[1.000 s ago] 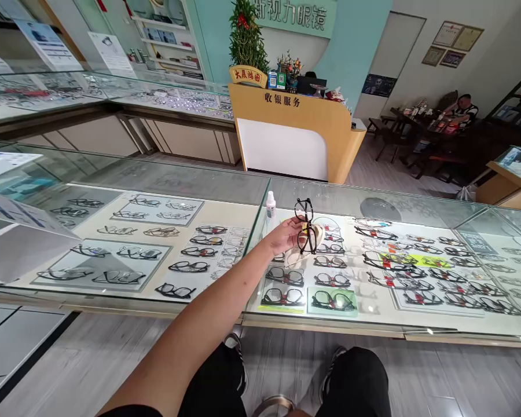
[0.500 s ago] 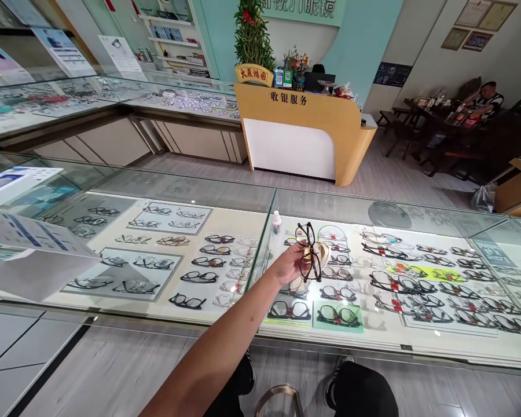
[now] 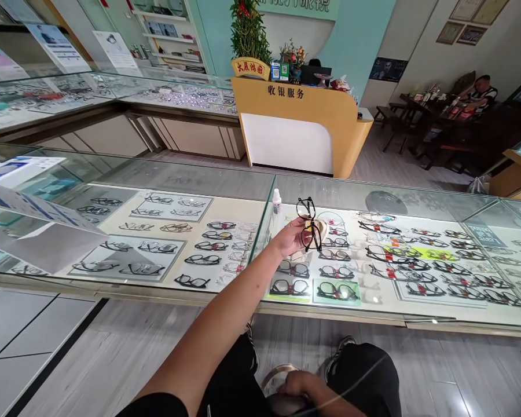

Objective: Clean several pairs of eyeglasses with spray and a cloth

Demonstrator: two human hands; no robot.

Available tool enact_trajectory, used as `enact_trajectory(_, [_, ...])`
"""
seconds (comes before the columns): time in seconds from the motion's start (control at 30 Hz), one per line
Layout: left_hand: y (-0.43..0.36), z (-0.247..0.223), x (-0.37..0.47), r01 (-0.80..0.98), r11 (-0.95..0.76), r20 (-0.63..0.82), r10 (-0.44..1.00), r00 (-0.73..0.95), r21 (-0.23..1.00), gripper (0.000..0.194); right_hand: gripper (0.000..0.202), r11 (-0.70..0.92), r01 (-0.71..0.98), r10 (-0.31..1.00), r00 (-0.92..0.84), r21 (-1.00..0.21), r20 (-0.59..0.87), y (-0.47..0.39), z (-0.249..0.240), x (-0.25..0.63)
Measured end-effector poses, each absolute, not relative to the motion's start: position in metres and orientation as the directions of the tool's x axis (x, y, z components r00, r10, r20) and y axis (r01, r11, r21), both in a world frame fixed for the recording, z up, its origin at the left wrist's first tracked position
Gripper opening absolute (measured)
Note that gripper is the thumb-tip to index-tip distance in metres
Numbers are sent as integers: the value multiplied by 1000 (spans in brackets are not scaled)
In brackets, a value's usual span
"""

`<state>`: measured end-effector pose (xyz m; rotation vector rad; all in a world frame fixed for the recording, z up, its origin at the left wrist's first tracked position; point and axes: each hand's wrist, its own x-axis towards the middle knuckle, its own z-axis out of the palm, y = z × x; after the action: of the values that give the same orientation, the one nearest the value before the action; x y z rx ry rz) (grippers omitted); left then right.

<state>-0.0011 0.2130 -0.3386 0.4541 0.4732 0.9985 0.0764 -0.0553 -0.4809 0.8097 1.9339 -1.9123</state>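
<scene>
Over the glass display counter (image 3: 356, 318), my left hand (image 3: 290, 236) is stretched forward, its fingers closed on a pair of dark-framed eyeglasses (image 3: 311, 227). The glasses stand on end, one lens above the other, and a small yellow patch shows by the bridge. Just behind them sits a cream-coloured thing (image 3: 323, 233), partly hidden. A small white bottle (image 3: 276, 201) stands near my fingers. Low in the view, my right hand (image 3: 301, 383) is curled between my knees, over something dark that I cannot make out. Rows of eyeglasses (image 3: 336, 271) lie in the case around the left hand.
White printed cards (image 3: 47, 231) stand on the counter at the left. Beyond the counter are a wooden cashier desk (image 3: 347, 116) and a tall green plant (image 3: 249, 35). At the far right, a person (image 3: 481, 95) sits by a dark table. A metal ring (image 3: 271, 376) shows below me.
My right hand has come into view at the bottom. The left hand still holds the eyeglasses. The whole scene has shifted upward in the view.
</scene>
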Motion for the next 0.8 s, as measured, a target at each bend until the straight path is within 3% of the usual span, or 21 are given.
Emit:
enact_trajectory(0.1, [214,-331,-1,-669,448,-152,879,453,594,31,41,-100,642,113,-751,-760,-650,-35,-426,97])
enact_trajectory(0.13, [215,-328,-1,-662,441,-146,880,453,606,30,28,-154,603,62,-785,-783,-617,-25,-394,111])
enact_trajectory(0.17, [215,-324,-1,-655,433,-139,882,451,619,29,18,-149,475,86,-867,-867,-490,-14,-358,126])
enact_trajectory(0.2, [215,-321,-1,-651,423,-134,885,446,630,30,15,-48,308,285,-908,-950,-308,0,-322,142])
enact_trajectory(0.23, [216,-317,-1,-650,412,-130,891,436,638,30,16,92,201,566,-817,-975,-115,17,-287,157])
enact_trajectory(0.27, [217,-314,-1,-654,396,-125,899,421,644,31,22,211,200,792,-608,-957,48,38,-256,170])
enact_trajectory(0.3, [218,-312,-2,-659,379,-118,907,405,650,31,31,293,246,895,-410,-924,174,62,-233,180])
enact_trajectory(0.37, [222,-308,-5,-669,339,-95,923,373,661,32,33,328,324,944,-136,-887,300,113,-208,188])
enact_trajectory(0.57, [232,-302,-15,-636,192,-35,967,251,748,40,39,206,51,931,-318,-977,180,208,-237,172])
enact_trajectory(0.8, [233,-297,-19,-560,135,48,953,299,817,43,26,49,-182,956,-276,-982,99,212,-264,170])
